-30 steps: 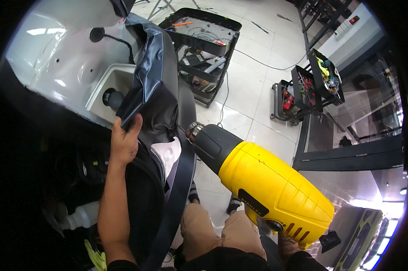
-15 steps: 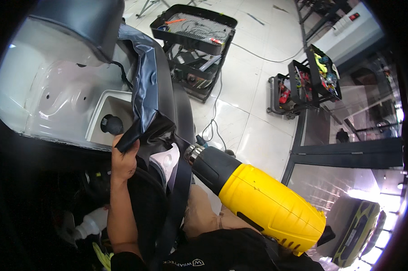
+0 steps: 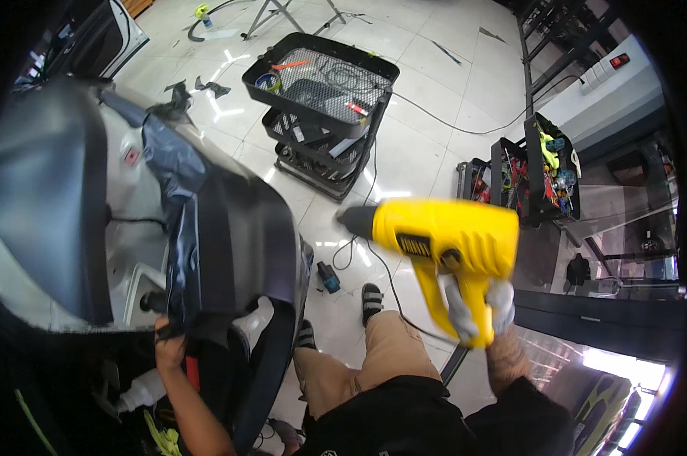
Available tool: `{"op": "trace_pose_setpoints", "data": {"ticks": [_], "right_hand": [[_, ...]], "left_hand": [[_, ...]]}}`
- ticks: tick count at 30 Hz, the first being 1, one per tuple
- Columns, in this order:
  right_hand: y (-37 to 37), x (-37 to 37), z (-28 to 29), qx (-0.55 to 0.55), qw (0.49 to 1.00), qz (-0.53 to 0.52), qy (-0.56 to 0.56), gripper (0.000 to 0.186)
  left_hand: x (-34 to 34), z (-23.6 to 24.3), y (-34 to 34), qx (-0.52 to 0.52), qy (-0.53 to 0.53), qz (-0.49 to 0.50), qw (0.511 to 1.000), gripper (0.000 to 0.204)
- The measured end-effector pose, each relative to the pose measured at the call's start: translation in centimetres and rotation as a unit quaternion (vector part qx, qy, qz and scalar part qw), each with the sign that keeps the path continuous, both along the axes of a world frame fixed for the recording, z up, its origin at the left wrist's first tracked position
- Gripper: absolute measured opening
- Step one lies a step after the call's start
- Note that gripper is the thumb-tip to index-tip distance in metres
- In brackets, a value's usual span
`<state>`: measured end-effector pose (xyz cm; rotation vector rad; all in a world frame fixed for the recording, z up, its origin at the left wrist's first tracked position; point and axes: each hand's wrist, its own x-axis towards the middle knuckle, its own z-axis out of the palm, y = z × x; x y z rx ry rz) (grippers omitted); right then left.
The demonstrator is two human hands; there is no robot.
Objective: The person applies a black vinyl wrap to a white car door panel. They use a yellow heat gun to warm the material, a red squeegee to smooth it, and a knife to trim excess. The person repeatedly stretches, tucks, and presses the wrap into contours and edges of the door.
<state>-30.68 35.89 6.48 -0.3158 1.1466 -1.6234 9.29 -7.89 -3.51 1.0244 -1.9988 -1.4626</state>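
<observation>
My left hand [image 3: 170, 346] is closed on the lower end of a creased, glossy dark film [image 3: 184, 235] that runs along the edge of a grey vehicle body panel [image 3: 248, 243]. Beside it are a white inner recess with a beige compartment [image 3: 134, 292] holding a black fitting, and a large dark grey curved panel [image 3: 43, 205]. My right hand [image 3: 498, 304], in a pale glove, grips the handle of a yellow and black heat gun [image 3: 442, 232]. Its nozzle points left, a short way right of the bodywork. The gun is slightly blurred.
A black tiered mesh cart [image 3: 305, 114] with tools stands ahead; a second tool cart [image 3: 545, 175] is at the right, beside dark glazed frames and a power strip [image 3: 602, 74]. A cord [image 3: 435, 110] runs over the tiles. A dark teal object [image 3: 328, 277] lies near my feet, film scraps [image 3: 207, 87] farther back.
The heat gun has moved up and away from the panel and swung more horizontal. My left hand stays on the film, now lower in view. The view takes in more floor and bodywork.
</observation>
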Motion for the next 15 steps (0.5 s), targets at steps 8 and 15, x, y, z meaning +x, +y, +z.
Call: {"op": "trace_pose_setpoints", "data": {"ticks": [8,15], "right_hand": [[-30.7,-25.5,-13.0,0.233,0.594,0.068,0.767,0.044],[-38.4,-28.7,-17.0,0.365,0.554,0.128,0.737,0.043]], "left_hand": [[1.9,-2.1,2.1,0.191,0.141,0.111,0.965,0.037],[-6.1,4.8,4.3,-0.028,-0.001,0.034,0.999,0.017]]}}
